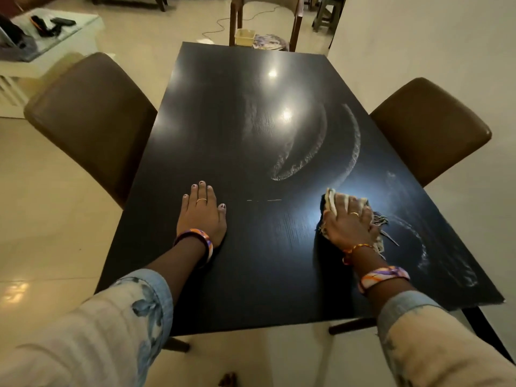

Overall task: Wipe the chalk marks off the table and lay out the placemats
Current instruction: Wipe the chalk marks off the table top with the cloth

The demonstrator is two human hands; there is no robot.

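Observation:
A dark rectangular table [251,275] fills the middle of the view. White chalk smears arc across its right half [354,146], with more chalk near the right front corner [421,255]. My right hand [349,222] presses flat on a pale frayed cloth [335,201] on the table's right side. My left hand [202,210] rests flat on the table, fingers straight, to the left of a short chalk line [264,200]. Round patterned placemats [269,41] lie on a chair at the table's far end.
Brown chairs stand at the left [89,118] and right [430,127] sides. A far chair [296,20] also holds a small yellow tub [245,37]. A white side table [53,48] with dark items stands at the back left. A cable runs across the tiled floor.

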